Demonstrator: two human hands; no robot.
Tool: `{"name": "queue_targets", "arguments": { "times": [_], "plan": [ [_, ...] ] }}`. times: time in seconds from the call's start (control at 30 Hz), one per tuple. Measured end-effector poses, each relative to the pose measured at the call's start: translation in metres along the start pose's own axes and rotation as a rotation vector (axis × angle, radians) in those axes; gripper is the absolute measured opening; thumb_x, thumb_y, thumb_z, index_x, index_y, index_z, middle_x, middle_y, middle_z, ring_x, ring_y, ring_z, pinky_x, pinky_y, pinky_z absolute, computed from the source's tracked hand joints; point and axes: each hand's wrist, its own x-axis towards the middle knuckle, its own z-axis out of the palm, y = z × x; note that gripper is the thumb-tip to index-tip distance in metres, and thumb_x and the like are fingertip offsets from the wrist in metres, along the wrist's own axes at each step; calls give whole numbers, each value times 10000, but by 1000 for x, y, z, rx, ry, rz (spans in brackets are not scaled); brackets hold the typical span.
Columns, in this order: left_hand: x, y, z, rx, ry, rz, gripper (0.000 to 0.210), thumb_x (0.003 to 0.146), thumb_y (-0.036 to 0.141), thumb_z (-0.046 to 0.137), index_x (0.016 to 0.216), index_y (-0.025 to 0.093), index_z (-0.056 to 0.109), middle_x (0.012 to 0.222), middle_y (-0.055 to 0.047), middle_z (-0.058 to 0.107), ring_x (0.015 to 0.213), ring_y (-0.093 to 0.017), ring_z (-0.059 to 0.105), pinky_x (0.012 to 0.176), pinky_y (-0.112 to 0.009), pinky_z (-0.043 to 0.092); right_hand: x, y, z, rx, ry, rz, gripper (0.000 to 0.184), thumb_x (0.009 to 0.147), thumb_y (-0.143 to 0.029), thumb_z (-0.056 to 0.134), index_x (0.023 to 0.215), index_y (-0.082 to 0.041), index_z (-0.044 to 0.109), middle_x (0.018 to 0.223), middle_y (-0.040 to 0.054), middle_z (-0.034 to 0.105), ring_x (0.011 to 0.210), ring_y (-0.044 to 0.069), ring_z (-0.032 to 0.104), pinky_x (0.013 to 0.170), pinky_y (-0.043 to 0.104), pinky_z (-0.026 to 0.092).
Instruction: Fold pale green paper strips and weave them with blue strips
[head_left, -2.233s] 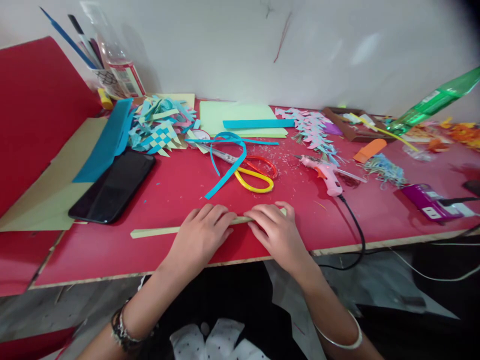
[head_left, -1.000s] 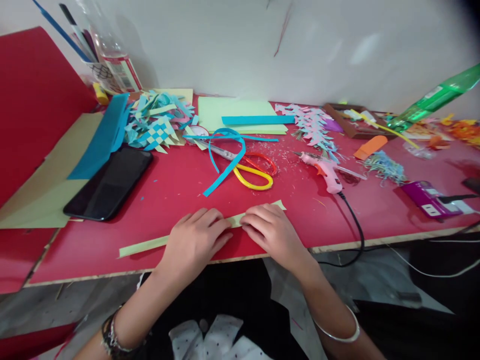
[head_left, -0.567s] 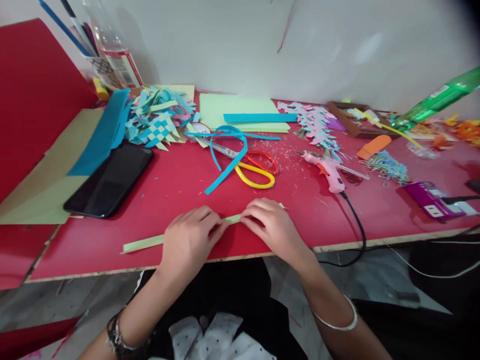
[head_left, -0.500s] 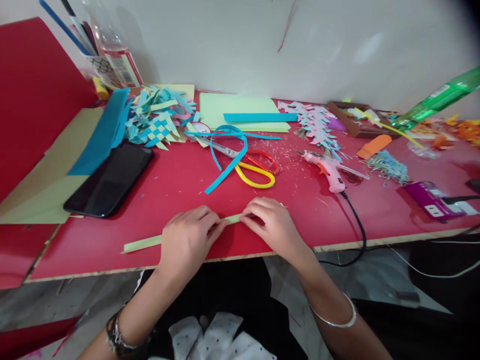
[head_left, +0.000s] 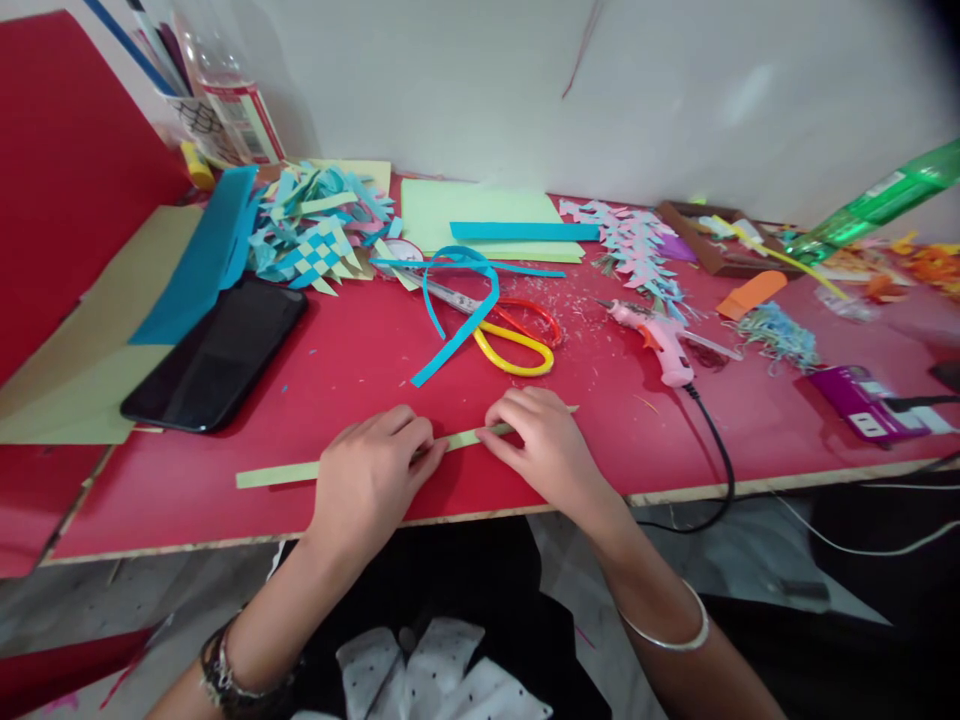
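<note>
A narrow pale green paper strip [head_left: 277, 475] lies across the front of the red table, partly covered by both hands. My left hand [head_left: 375, 460] is closed on its middle, thumb and fingertips pinching it. A short way to the right, my right hand [head_left: 534, 440] pinches the same strip; its far tip peeks out beyond the knuckles. Just behind the hands are scissors [head_left: 517, 345] with red and yellow handles. A curled blue paper strip [head_left: 457, 345] loops over their blades.
A black phone [head_left: 217, 355] and blue paper [head_left: 199, 260] lie left. Woven paper pieces [head_left: 319, 250] are heaped behind. A pink glue gun [head_left: 664, 345] with a black cord rests right, near a purple socket adapter [head_left: 862, 400]. A green bottle [head_left: 877, 205] leans at far right.
The strip has shifted slightly left at its left end, and its right tip now shows past my right hand. Both hands keep their pinch, nearly in place.
</note>
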Motion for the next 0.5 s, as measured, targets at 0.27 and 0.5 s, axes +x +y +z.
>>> {"name": "queue_targets", "arguments": {
  "times": [0.27, 0.5],
  "plan": [
    [-8, -8, -3, 2, -7, 20, 284, 850, 324, 418, 622, 173, 494, 649, 8, 514, 572, -106, 455, 531, -220, 291, 2, 5, -1, -12, 1, -27, 150, 822, -286, 499, 712, -184, 499, 713, 11, 558, 707, 152, 468, 725, 286, 315],
    [-8, -7, -4, 7, -20, 31, 274, 853, 302, 414, 626, 174, 500, 658, 7, 526, 567, -110, 449, 550, -229, 312, -8, 21, -9, -39, 48, 65, 141, 796, -287, 528, 691, -200, 492, 715, -10, 569, 707, 152, 478, 850, 363, 276]
  ]
}}
